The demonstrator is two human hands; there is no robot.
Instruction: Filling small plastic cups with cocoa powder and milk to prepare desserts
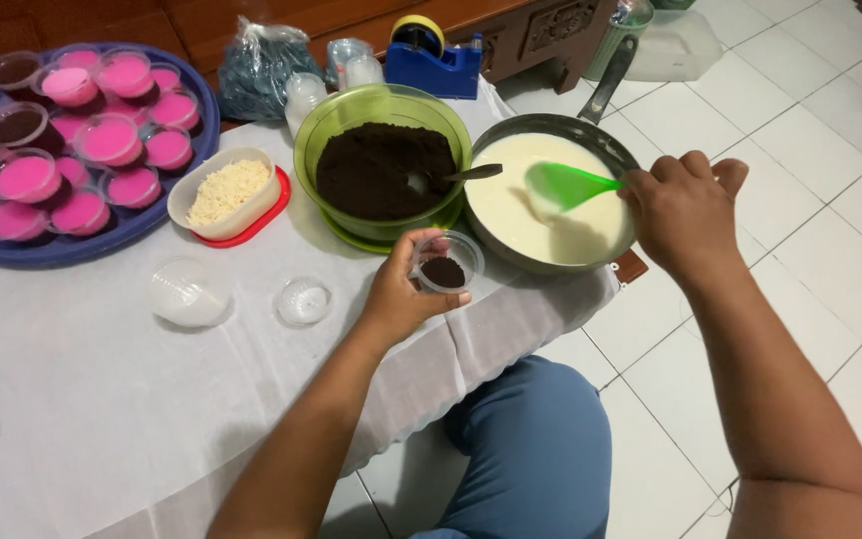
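two bare forearms entered from the lower edge of the head view, each uncovered from elbow to wrist, with no sleeve, watch, bracelet or ring visible. the left hand (401, 289) showed short, unpainted nails on the thumb and fingers; the right hand (685, 205) was seen from its back, knuckles uppermost, nails hidden. between the arms lay one knee (536, 439) clad in plain, smooth blue-grey trousers, the fabric lightly creased and without visible seams, pockets or pattern.

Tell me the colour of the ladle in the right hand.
Bright green ladle, held by the right hand; head view.
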